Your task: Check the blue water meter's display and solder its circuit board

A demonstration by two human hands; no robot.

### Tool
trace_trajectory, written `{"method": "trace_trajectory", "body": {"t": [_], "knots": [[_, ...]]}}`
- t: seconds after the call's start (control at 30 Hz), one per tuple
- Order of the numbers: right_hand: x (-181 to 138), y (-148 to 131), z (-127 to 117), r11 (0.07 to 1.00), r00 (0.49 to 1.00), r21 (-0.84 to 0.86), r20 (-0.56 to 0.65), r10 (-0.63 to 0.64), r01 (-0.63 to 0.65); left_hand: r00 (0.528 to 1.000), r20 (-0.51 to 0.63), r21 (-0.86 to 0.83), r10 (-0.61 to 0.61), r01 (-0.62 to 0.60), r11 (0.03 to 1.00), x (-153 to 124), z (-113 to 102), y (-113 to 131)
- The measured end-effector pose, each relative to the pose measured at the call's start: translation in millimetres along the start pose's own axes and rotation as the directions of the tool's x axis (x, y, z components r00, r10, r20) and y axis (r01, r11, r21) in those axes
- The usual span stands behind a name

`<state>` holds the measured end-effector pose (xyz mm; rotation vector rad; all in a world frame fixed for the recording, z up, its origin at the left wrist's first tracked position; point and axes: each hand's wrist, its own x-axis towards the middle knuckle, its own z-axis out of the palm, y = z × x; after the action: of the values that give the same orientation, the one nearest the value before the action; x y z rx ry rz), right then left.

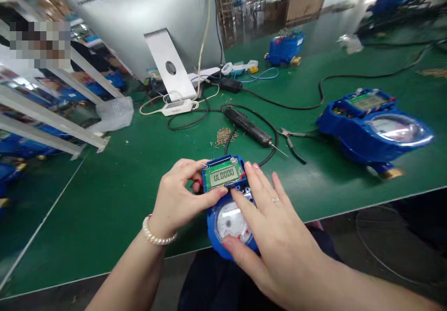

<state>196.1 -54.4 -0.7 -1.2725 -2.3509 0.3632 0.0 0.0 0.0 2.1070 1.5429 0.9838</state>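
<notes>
A blue water meter (pixel 213 229) with a clear round dial window is at the table's front edge. At its top sits a display module (pixel 223 176), a green circuit board with a lit LCD in a blue frame. My left hand (pixel 183 192) pinches this module's left side, thumb across the lower edge, fingers partly behind. Red wires show near those fingertips. My right hand (pixel 272 222) lies over the meter's right side, its fingers at the module's right and lower edges and its thumb on the dial window. It hides much of the meter's right half.
Beyond the meter lie a pile of small screws (pixel 225 137), a black electric screwdriver (pixel 247 125) and cutting pliers (pixel 291 138). A second water meter (pixel 377 129) stands at right, another blue unit (pixel 285 49) farther back. Cables loop around a monitor stand (pixel 171 66). A white metal frame (pixel 52 111) is at left.
</notes>
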Motion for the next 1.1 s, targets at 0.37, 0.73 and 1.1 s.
{"method": "trace_trajectory", "body": {"t": [0.37,0.73,1.1], "knots": [[17,0,0,0.993,0.992,0.045,0.068,0.105,-0.108,1.000,-0.004,-0.010,0.017,-0.017,1.000,-1,0,-4],[4,12,-11,0.990,0.988,-0.100,-0.101,-0.114,0.104,0.999,-0.006,-0.013,0.046,-0.046,0.999,0,3,-5],[48,67,-32,0.970,0.995,0.219,-0.009,-0.102,0.102,0.987,0.005,0.088,0.160,-0.160,0.983,-2,6,-2]]}}
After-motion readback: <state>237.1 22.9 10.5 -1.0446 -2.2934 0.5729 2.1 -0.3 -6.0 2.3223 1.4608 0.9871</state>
